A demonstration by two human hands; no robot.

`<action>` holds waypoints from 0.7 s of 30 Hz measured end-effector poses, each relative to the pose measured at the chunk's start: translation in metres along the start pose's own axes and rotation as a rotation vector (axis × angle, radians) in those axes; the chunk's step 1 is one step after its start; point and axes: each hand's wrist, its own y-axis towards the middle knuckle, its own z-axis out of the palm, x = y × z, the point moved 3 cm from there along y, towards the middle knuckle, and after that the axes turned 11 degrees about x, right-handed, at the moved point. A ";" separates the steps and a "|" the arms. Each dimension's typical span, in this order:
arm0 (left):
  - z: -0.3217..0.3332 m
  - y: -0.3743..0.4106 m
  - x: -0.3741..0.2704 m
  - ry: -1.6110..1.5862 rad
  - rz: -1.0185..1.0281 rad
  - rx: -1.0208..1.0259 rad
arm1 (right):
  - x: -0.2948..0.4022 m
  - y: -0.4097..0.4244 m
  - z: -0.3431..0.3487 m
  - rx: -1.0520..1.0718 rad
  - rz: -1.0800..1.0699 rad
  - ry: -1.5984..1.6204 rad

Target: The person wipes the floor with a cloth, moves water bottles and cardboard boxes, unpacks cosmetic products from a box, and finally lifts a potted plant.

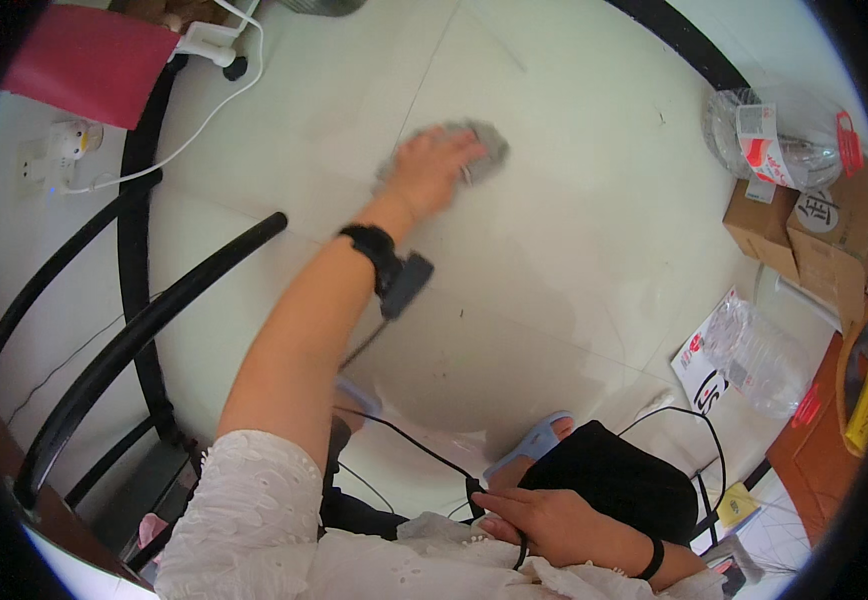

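My left hand point(434, 169) presses down on a grey cloth point(490, 142) lying on the pale tiled floor point(591, 232); hand and cloth are slightly blurred. A black strap with a small dark device point(406, 285) circles the left wrist. Down by my lap, my right hand point(542, 521) points its fingers leftward, with the fingertips at a black cable piece point(473, 491). Whether they grip it is unclear. A black loop point(521, 550) passes by that hand's thumb. Beyond the right hand is my black-clad knee point(606, 472), and a foot wears a blue slipper point(531, 446).
Black curved metal tubes point(156, 345) rise at left, near a plugged-in white cable point(208, 124). Clear plastic bottles point(801, 142) and cardboard boxes point(831, 232) stand at right. Another plastic bottle point(760, 360) lies below them. A red panel point(96, 64) is at upper left.
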 end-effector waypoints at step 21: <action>-0.042 -0.161 0.109 -0.520 -0.303 -0.426 | -0.027 -0.007 0.016 0.152 -0.084 -0.155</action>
